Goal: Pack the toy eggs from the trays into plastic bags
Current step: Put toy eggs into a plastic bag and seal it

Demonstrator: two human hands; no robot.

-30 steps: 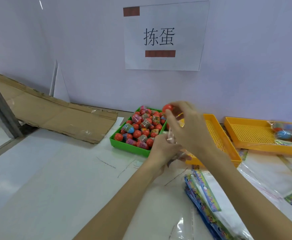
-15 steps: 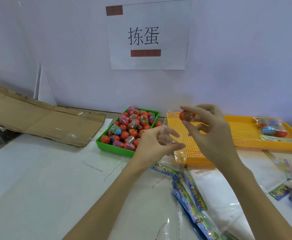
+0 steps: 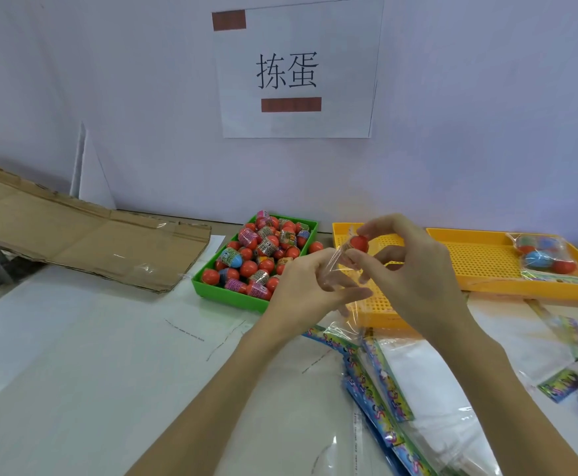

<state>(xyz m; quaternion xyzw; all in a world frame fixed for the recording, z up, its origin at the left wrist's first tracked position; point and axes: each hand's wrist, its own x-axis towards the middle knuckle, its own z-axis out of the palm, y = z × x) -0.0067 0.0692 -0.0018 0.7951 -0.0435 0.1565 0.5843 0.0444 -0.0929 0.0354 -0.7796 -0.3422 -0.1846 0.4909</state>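
Since half a second ago: right hand [image 3: 414, 269] has carried the red toy egg [image 3: 359, 244] leftward and slightly down, closing on the left hand [image 3: 309, 290]; egg now sits right at the mouth of the clear plastic bag [image 3: 340, 269].

Right hand: thumb and fingertips pinch the egg, other fingers arched above it. Left hand: fingers curled into the bag's top edge, holding the film open; the bag hangs down in front of the near yellow tray [image 3: 383, 312]. Whether the egg has crossed the bag's lip, cannot tell; film is glossy and see-through.

Supply: green tray [image 3: 229, 295] just left of the hands, heaped with red, blue and wrapped eggs. Far yellow tray [image 3: 486, 266] to the right holds one filled bag [image 3: 546, 257] of eggs. Stack of flat empty bags [image 3: 380, 383] with printed header strips lies on the tabletop [image 3: 109, 355] below the hands.

Step in hand, as I read it: loading an egg into the bag held open.

Next move calls for: left hand keeping the mouth spread, right hand pushing the egg past the lip and letting go. Thin film may fold shut or cling to the fingers; egg could roll off.
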